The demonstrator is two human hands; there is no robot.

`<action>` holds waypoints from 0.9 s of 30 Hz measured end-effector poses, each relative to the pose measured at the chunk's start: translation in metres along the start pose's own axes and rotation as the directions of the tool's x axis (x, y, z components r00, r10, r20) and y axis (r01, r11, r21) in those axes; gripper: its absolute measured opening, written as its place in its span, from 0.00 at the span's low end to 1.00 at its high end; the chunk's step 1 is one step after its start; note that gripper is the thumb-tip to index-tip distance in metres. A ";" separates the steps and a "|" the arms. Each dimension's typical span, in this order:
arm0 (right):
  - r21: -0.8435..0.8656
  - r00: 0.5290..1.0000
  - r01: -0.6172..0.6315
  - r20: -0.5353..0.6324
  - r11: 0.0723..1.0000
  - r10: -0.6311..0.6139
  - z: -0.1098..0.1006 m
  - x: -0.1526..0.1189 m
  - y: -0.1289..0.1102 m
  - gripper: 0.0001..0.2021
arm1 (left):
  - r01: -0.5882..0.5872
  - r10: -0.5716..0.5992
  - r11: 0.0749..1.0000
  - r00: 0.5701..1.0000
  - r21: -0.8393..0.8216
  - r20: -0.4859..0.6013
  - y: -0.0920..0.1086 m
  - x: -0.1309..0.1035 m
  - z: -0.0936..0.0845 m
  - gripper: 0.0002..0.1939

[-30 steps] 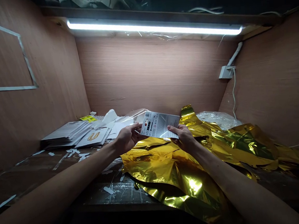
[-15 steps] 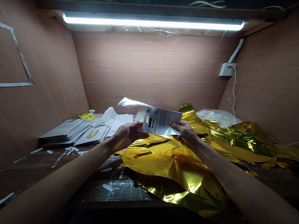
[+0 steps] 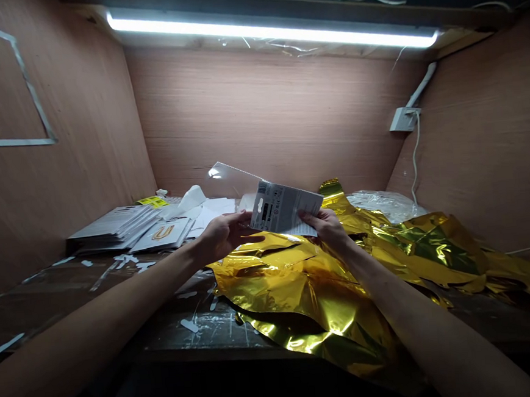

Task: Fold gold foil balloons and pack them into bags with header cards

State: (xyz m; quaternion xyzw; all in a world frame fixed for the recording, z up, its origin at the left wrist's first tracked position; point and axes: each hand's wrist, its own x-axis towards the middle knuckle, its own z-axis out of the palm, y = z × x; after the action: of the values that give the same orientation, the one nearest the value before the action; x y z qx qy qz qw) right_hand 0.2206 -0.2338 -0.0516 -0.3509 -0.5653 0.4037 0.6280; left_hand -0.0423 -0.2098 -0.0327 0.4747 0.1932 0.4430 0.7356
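Note:
A printed packaging card (image 3: 286, 206) with a hang hole and barcode is held tilted above the gold foil. My right hand (image 3: 326, 224) grips its right end, thumb on the printed face. From its upper left side sticks out a clear plastic sleeve flap (image 3: 235, 171). At the card's left edge is my left hand (image 3: 224, 235), thumb and fingers stretched out and apart; whether it touches the card or the flap I cannot tell. Crumpled gold foil (image 3: 294, 282) spreads under both hands and over the table's front edge.
To the left lie a stack of white cards (image 3: 115, 228) and a card with a gold U-shaped figure (image 3: 161, 233). White scraps (image 3: 189, 325) litter the dark table (image 3: 165, 328). Clear plastic (image 3: 385, 204) lies behind the foil. A tube light (image 3: 274, 29) hangs overhead; a cable (image 3: 416, 168) runs down at right.
The card has tilted slightly, and its clear flap stands a little higher. My left hand's fingers look more spread. The whole view has shifted slightly.

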 end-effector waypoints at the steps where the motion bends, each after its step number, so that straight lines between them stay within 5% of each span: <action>1: -0.046 0.999 0.039 0.003 0.998 -0.039 -0.002 0.001 0.000 0.20 | 0.019 -0.019 1.000 1.000 -0.001 0.013 0.001 0.000 -0.001 0.14; 6: -0.083 0.995 0.094 -0.028 0.992 -0.097 -0.001 -0.001 -0.001 0.20 | 0.037 -0.036 0.999 0.998 -0.009 0.052 0.000 0.000 -0.004 0.13; 10: 0.033 1.000 -0.012 -0.008 0.999 0.012 0.007 -0.005 -0.001 0.17 | -0.066 0.061 0.995 0.996 0.073 0.070 -0.007 0.001 -0.003 0.07; 16: 0.156 0.987 -0.160 0.022 0.975 0.158 0.006 -0.007 0.002 0.14 | -0.191 0.174 0.958 0.980 0.216 0.096 -0.013 0.002 0.001 0.12; 22: 0.059 0.967 -0.167 0.206 0.984 0.152 0.004 -0.009 -0.003 0.20 | -0.237 0.228 0.934 0.971 0.268 0.067 -0.010 0.001 0.003 0.11; 27: -0.002 0.968 -0.184 0.171 0.983 0.182 0.013 -0.014 -0.008 0.15 | -0.184 0.176 0.947 0.983 0.263 0.055 -0.013 -0.001 0.006 0.09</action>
State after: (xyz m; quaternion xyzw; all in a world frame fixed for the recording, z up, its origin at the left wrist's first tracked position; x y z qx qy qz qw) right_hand 0.2080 -0.2501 -0.0487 -0.3610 -0.5794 0.4925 0.5398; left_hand -0.0328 -0.2157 -0.0412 0.5919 0.1955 0.4707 0.6244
